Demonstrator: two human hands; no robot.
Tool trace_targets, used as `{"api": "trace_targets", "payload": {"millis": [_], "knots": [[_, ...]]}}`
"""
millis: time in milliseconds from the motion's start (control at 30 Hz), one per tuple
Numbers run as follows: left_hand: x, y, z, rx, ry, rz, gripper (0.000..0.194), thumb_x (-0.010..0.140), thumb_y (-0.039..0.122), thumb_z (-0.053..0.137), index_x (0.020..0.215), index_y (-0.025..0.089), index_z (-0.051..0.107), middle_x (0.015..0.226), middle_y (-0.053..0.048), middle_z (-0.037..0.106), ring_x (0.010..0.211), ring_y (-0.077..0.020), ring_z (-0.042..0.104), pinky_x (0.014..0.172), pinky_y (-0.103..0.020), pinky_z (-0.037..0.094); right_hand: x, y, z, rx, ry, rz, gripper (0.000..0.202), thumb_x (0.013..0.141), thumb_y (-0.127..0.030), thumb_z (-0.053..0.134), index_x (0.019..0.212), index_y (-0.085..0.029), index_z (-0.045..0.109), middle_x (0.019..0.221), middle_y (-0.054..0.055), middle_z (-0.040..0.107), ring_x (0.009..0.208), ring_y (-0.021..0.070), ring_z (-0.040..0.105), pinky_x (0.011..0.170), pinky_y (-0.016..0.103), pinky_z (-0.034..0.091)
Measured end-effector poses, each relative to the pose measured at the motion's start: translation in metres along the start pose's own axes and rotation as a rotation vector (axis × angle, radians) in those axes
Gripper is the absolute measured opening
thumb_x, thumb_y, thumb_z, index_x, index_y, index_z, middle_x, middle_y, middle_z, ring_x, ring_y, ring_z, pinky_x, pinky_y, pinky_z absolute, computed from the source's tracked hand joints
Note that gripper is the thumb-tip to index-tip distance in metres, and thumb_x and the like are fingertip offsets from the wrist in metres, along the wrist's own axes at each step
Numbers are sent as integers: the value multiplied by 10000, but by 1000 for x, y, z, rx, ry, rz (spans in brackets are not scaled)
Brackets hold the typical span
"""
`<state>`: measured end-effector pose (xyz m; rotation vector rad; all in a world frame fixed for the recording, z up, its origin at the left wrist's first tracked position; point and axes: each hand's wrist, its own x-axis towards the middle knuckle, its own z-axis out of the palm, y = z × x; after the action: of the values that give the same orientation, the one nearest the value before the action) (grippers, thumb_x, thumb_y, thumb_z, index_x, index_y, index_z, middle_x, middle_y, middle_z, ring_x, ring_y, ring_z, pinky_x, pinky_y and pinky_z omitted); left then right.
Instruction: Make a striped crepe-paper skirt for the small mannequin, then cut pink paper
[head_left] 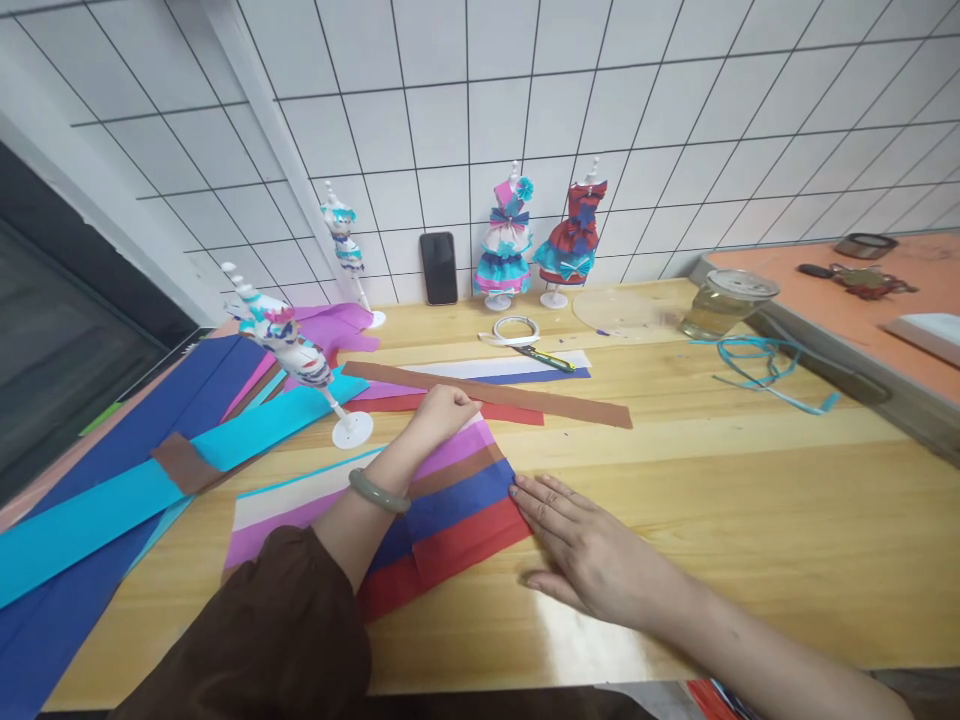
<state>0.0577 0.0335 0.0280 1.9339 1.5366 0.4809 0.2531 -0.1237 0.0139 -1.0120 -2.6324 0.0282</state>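
Note:
A sheet of striped crepe paper (457, 497) in white, purple, brown, blue and red lies flat on the wooden table (750, 520). My left hand (448, 410), with a green bangle (379, 492) on the wrist, reaches across it. Its fingers are curled closed at the sheet's far right corner, pinching the paper there; the fingertips are partly hidden. My right hand (577, 545) lies flat and open on the table, fingertips touching the sheet's right edge. Just beyond my left hand are a brown paper strip (555, 402) and a red strip (517, 413).
Small dress forms stand at left (281, 340) and by the wall, two wearing paper dresses (504, 250). A phone (439, 268) leans on the tiles. Tape (516, 328), a utility knife (547, 358), a glass jar (727, 303) and blue ribbon (772, 370) lie around; long blue strips (255, 430) spread left.

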Motion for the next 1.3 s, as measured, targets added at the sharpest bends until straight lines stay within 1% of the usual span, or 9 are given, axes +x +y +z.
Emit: {"api": "trace_targets", "payload": {"millis": [133, 367, 467, 633, 767, 867, 1033, 1133, 1300], "knots": [[1, -2, 3, 59, 43, -17, 283, 726, 390, 556, 567, 160, 593, 507, 15, 508, 497, -111, 421, 500, -243, 279, -2, -1, 2, -9, -2, 2, 605, 865, -435, 488, 1302, -19, 450, 1322, 181, 476, 1273, 287, 376, 1061, 443, 348], [-5, 0, 10, 191, 119, -31, 218, 741, 413, 575, 685, 212, 640, 702, -21, 662, 682, -175, 581, 595, -260, 367, -5, -2, 5, -21, 21, 11, 587, 867, -411, 496, 1293, -9, 460, 1331, 182, 462, 1268, 290, 382, 1055, 436, 360], [-8, 0, 12, 236, 148, -34, 221, 752, 436, 570, 717, 229, 640, 742, -15, 677, 726, -183, 601, 612, -260, 380, -5, -3, 4, -16, 32, 21, 578, 864, -404, 504, 1293, -19, 463, 1329, 179, 465, 1267, 287, 384, 1056, 431, 360], [-11, 0, 15, 298, 182, -28, 255, 784, 473, 535, 719, 245, 629, 733, 4, 680, 717, -181, 612, 587, -258, 367, -7, -3, 5, -28, 57, 20, 559, 861, -383, 516, 1277, -12, 481, 1317, 189, 474, 1258, 293, 396, 1046, 430, 372], [-14, 1, 17, 352, 213, -14, 251, 806, 472, 519, 750, 254, 629, 753, 8, 680, 752, -184, 618, 605, -260, 372, -8, -3, 6, -31, 83, 14, 531, 853, -366, 532, 1248, -11, 512, 1298, 199, 490, 1249, 297, 407, 1037, 432, 383], [-17, 1, 19, 396, 225, 14, 229, 824, 454, 511, 790, 256, 621, 813, 8, 679, 795, -182, 614, 638, -262, 380, -10, -2, 6, -28, 101, 5, 492, 851, -342, 540, 1214, -10, 544, 1271, 207, 514, 1236, 300, 424, 1031, 440, 388], [-19, -1, 21, 464, 223, 65, 217, 840, 440, 508, 863, 240, 591, 861, -14, 665, 833, -190, 606, 668, -265, 385, -12, -2, 8, -45, 130, -9, 425, 849, -310, 548, 1159, -22, 593, 1224, 204, 556, 1204, 303, 462, 1013, 449, 409], [-18, -3, 23, 496, 232, 79, 229, 854, 424, 496, 957, 231, 562, 904, -31, 659, 858, -201, 605, 692, -275, 394, -14, -3, 9, -62, 145, -10, 375, 856, -286, 539, 1126, -39, 619, 1198, 189, 582, 1174, 297, 495, 997, 452, 428], [-17, -5, 26, 529, 247, 99, 251, 884, 393, 454, 1046, 213, 524, 953, -58, 649, 904, -205, 600, 742, -285, 404, -14, -5, 10, -87, 213, -32, 297, 865, -242, 523, 1058, -64, 661, 1101, 179, 643, 1123, 279, 545, 962, 445, 464]]}}
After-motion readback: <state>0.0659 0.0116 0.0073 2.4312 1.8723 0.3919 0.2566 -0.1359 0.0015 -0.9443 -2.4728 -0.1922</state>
